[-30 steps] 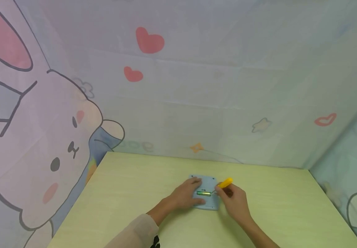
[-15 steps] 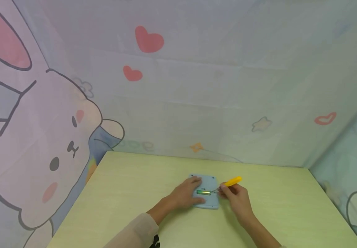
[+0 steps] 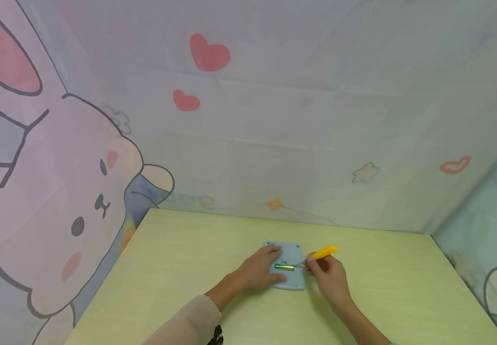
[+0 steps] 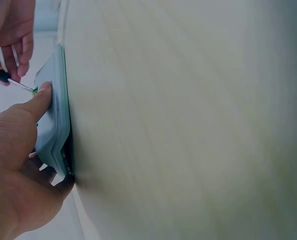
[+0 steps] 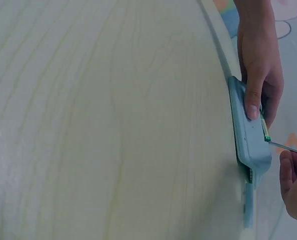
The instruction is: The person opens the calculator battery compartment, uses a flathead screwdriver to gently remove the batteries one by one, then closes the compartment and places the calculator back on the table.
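Observation:
A light blue calculator (image 3: 289, 282) lies back side up on the table, a green battery (image 3: 284, 267) in the slot across its middle. My left hand (image 3: 257, 270) holds the calculator at its left side, thumb on the back and fingers curled about the edge in the left wrist view (image 4: 18, 165). A yellow-handled screwdriver (image 3: 326, 252) is pinched in my right hand (image 3: 332, 280). Its thin metal shaft (image 5: 283, 146) reaches the battery's right end. Whether the tip touches the battery or lies beside it, I cannot tell.
The pale yellow-green table (image 3: 188, 249) ends at a printed fabric backdrop (image 3: 274, 143) with hearts and a large rabbit. Another fabric panel (image 3: 490, 249) hangs on the right. A light blue strip (image 5: 248, 205) appears below the calculator in the right wrist view.
My right hand has drawn slightly right, and the screwdriver handle has tilted lower toward the right. My left hand and the calculator stay put.

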`<state>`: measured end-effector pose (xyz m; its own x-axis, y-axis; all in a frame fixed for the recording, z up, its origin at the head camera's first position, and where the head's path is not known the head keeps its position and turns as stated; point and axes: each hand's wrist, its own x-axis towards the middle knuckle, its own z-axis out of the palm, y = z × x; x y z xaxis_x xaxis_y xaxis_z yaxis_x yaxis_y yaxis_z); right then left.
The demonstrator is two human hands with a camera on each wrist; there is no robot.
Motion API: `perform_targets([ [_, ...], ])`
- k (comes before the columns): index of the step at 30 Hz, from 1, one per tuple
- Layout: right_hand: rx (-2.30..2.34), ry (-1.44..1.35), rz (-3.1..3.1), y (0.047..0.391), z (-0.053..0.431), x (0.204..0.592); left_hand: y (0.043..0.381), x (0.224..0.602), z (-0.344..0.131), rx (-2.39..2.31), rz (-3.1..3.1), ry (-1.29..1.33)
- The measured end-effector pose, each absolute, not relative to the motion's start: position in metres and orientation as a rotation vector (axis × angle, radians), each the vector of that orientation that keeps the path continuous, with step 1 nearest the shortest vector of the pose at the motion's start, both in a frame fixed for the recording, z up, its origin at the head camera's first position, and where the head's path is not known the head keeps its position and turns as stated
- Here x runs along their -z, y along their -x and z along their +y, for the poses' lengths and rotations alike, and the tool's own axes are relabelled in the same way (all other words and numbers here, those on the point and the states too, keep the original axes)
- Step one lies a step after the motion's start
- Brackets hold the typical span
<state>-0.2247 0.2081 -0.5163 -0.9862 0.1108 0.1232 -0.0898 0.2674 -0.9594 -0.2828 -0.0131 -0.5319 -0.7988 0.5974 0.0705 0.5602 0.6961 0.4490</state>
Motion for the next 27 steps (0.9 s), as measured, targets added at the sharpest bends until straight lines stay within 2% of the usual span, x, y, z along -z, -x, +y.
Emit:
perform_targets([
  [5, -1.313, -0.270, -2.431, 0.224, 0.202, 0.517, 0.284, 0.533, -0.013, -0.688, 2.826, -0.973],
  [10, -1.111, -0.456, -2.393, 0.225, 0.197, 0.518, 0.285, 0.535, -0.013, -0.686, 2.828, -0.976],
  [19, -1.131, -0.436, -2.421, 0.221, 0.196, 0.517, 0.286, 0.535, -0.012, -0.657, 2.835, -0.969],
  [27, -1.323, -0.262, -2.429, 0.223, 0.204, 0.517, 0.286, 0.537, -0.012, -0.657, 2.840, -0.969],
])
